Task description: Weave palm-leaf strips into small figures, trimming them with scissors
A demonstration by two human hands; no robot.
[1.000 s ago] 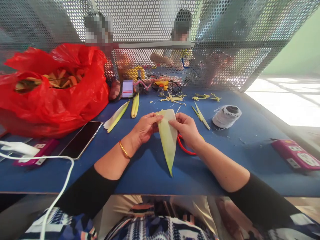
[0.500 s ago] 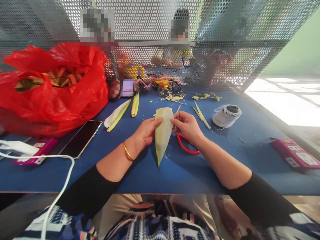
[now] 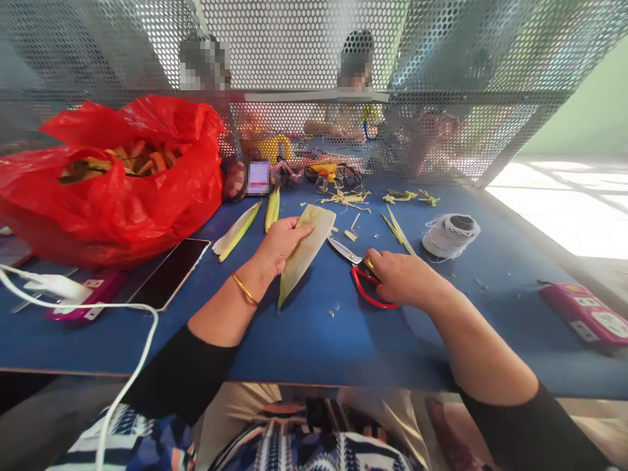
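Note:
Between thumb and fingers, my left hand [image 3: 282, 245] holds a pale green corn husk [image 3: 309, 245], its pointed end hanging down toward me. My right hand [image 3: 400, 278] is closed around one handle of red-handled scissors [image 3: 360, 288], whose metal blades point up and left on the table. Beyond my left hand lie two more folded husks [image 3: 239, 230]. Thin green strips [image 3: 398, 230] rest past my right hand, near a spool of white thread [image 3: 450, 235].
A big red plastic bag [image 3: 171, 216] of husks fills the left side. A smartphone [image 3: 171, 273], a white cable [image 3: 147, 347] and a magenta power strip [image 3: 93, 297] lie near it. Another power strip [image 3: 586, 311] is at right. A perforated metal screen [image 3: 294, 46] stands behind, people beyond it.
My right hand has let go of the husk, moved down and right, and taken hold of the scissors. In my left hand the husk has tilted, its top leaning right.

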